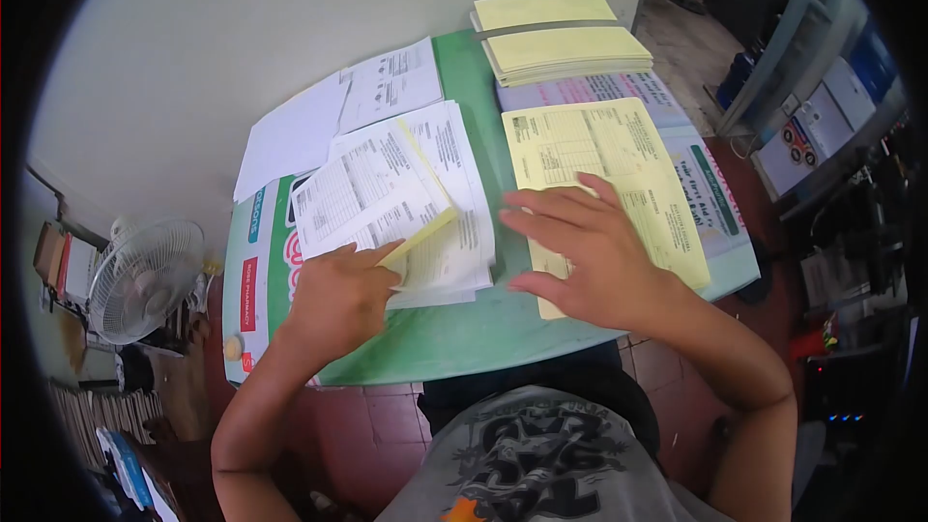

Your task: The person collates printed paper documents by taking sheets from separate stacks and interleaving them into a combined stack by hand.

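Observation:
My left hand (343, 295) is closed on the near corner of a white printed form (353, 188). A strip of yellow sheet (428, 232) shows along that form's right edge, and both lie at a slant over a pile of white forms (462, 184). Over the left part of the yellow forms (619, 150) is my right hand (585, 251), fingers spread and nothing held. Whether its fingertips touch the paper I cannot tell.
Yellow paper stacks (565, 48), one with a grey band across it, lie at the table's far right. White papers (391, 87) lie at the back left, by the wall. A fan (145, 280) stands left of the green table (464, 343).

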{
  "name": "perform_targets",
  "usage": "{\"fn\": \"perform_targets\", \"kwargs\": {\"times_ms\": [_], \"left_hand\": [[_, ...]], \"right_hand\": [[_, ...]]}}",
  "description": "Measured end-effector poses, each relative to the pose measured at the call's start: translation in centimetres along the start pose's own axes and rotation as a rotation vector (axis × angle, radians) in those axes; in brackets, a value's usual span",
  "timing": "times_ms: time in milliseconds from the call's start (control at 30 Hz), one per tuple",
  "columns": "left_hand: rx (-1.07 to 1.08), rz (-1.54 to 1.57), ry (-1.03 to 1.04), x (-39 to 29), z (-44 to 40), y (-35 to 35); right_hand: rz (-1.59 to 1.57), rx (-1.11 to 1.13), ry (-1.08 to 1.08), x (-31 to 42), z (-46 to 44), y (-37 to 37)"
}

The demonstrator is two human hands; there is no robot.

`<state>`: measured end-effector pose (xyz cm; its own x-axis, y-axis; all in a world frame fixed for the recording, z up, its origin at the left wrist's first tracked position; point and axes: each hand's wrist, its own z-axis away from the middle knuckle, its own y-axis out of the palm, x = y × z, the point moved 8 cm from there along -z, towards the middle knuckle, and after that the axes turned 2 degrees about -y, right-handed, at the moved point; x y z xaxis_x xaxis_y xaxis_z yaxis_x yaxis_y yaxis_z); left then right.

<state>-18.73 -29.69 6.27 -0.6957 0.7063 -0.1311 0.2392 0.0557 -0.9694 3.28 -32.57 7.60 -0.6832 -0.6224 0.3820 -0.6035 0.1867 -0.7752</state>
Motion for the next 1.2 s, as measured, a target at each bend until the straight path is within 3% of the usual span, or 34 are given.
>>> {"fn": "perform_targets", "kwargs": {"times_ms": [67, 167, 267, 333, 433, 567, 667, 700, 800, 867, 1000, 1067, 1133, 1200], "left_hand": [[0.145, 0.082, -0.085, 0.8, -0.3, 0.1], [0.124, 0.339, -0.074, 2.0, -0.4, 0.2], [0.162, 0.392, -0.295, 4.2, 0.0, -0.6], [-0.026, 0.301, -0.275, 4.4, -0.6, -2.9], [-0.164, 0.175, -0.22, 4.0, -2.0, -6.5], [-0.547, 0.147, -0.085, -2.0, -5.1, -10.6], [-0.463, -0.091, 0.056, -6.2, -7.3, -9.9], [-0.342, -0.118, 0.124, -6.9, -8.1, -9.0], [-0.318, 0.024, 0.383, -10.0, -9.9, -6.6], [-0.264, 0.135, 0.43, -12.4, -11.8, -5.1], [-0.078, 0.311, 0.359, -15.6, -15.2, -1.6], [0.083, 0.278, 0.232, -15.6, -16.7, -0.1], [-0.072, 0.439, 0.162, -13.7, -17.6, -2.0], [-0.166, 0.57, 0.028, -10.6, -18.1, -4.2]], "right_hand": [[0.079, 0.126, 0.031, -1.3, 1.9, -1.2], [0.204, 0.325, 0.106, -3.0, 5.7, -4.7], [0.31, 0.452, 0.216, -4.9, 10.0, -7.0], [0.332, 0.472, 0.248, -5.4, 12.3, -7.4], [0.379, 0.392, 0.136, -5.1, 13.3, -7.4], [0.356, 0.361, 0.04, -5.2, 12.9, -7.9], [0.313, 0.288, 0.023, -5.0, 12.7, -8.1], [0.322, 0.252, 0.036, -5.0, 12.2, -8.6], [0.362, 0.141, 0.04, -4.0, 9.8, -10.5], [0.436, 0.075, 0.016, -3.6, 8.3, -12.0], [0.592, -0.055, -0.049, -2.6, 4.7, -14.1], [0.661, -0.261, -0.133, -0.8, 2.8, -15.3], [0.664, -0.471, -0.237, 1.5, 1.7, -15.5], [0.519, -0.454, -0.366, 3.2, 1.7, -13.4]]}}
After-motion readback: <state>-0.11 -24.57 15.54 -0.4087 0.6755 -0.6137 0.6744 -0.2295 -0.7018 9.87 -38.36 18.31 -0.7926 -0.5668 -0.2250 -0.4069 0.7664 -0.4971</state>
